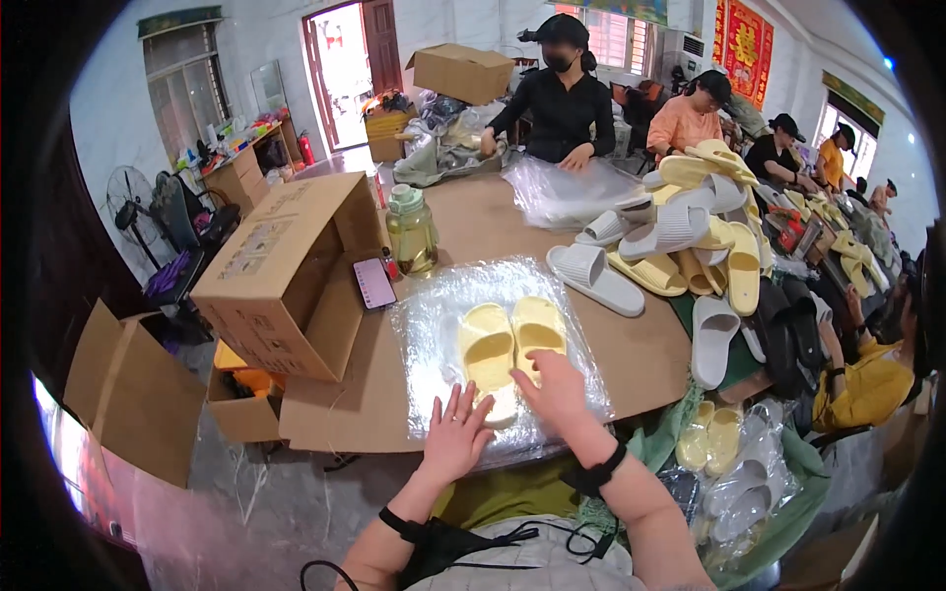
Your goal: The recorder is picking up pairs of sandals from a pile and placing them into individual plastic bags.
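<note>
From the head view, a pair of pale yellow foam slippers [510,345] lies inside a clear plastic bag [434,325] on the near desk [641,355]. The left hand [456,433] presses the bag flat, grip open; the right hand [554,386] rests open on the right slipper's heel.

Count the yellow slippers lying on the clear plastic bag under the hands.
2. One yellow slipper lies on the left, near the left hand; the other yellow slipper lies beside it on the right, its heel under the right hand. None seems hidden there.
</note>
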`<act>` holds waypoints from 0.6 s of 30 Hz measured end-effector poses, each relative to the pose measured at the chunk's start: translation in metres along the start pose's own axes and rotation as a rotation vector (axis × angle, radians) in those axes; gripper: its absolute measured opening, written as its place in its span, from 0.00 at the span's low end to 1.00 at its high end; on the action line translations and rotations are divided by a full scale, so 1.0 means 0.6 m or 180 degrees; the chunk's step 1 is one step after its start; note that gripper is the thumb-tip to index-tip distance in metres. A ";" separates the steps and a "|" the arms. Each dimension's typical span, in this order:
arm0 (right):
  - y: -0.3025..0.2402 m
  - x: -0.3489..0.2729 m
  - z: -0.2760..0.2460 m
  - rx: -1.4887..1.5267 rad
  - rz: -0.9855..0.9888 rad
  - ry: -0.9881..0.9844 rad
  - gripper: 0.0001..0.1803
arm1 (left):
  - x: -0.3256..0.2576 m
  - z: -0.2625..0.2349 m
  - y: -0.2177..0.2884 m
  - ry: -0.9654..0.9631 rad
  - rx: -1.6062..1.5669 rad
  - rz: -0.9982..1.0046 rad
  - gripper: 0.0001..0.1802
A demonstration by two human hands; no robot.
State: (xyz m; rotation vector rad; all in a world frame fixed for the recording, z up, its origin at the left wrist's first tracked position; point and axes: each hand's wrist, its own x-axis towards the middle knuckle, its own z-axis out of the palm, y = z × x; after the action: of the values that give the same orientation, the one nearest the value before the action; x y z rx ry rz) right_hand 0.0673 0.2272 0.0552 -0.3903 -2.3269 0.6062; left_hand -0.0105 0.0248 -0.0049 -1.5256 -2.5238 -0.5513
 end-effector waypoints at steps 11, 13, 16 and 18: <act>0.063 0.099 0.157 -0.1226 0.0557 -0.0466 0.19 | -0.007 0.008 -0.009 0.0012 0.0053 -0.0018 0.39; 0.064 0.104 0.160 -0.1052 0.0697 -0.0522 0.19 | -0.008 0.002 -0.009 0.0048 0.0117 -0.0148 0.44; 0.072 0.103 0.149 -0.0757 0.0808 -0.0310 0.14 | -0.008 0.009 -0.014 0.0263 -0.0332 -0.0259 0.48; 0.088 0.089 0.119 -0.0551 0.0862 -0.0204 0.12 | -0.002 0.009 -0.011 0.0241 -0.0209 -0.0154 0.52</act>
State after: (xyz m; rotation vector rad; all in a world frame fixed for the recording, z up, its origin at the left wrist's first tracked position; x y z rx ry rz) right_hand -0.0144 0.2721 0.0102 -0.7863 -2.4154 0.5519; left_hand -0.0157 0.0230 -0.0119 -1.4393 -2.5149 -0.6916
